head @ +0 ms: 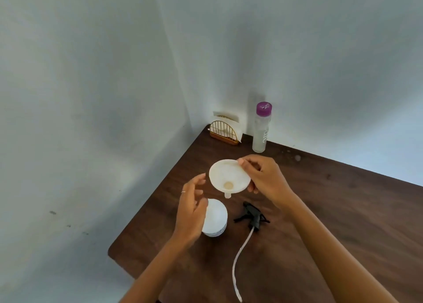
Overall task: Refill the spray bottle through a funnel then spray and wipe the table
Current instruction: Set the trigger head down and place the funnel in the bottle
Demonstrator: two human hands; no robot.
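My right hand (263,179) pinches the rim of a white funnel (229,176), holding it tilted in the air above the table. Its spout hangs just above a white spray bottle (216,220) that stands upright without its head; my left hand (191,211) hovers open in front of the bottle and hides its left part. The black spray head (251,215) with its long white dip tube lies on the dark wooden table (320,211) to the right of the bottle. A clear refill bottle with a purple cap (261,128) stands at the back by the wall.
A gold wire napkin holder (225,130) with white napkins sits in the table's far corner. White walls close in at the left and back. The table's left edge runs just left of the spray bottle.
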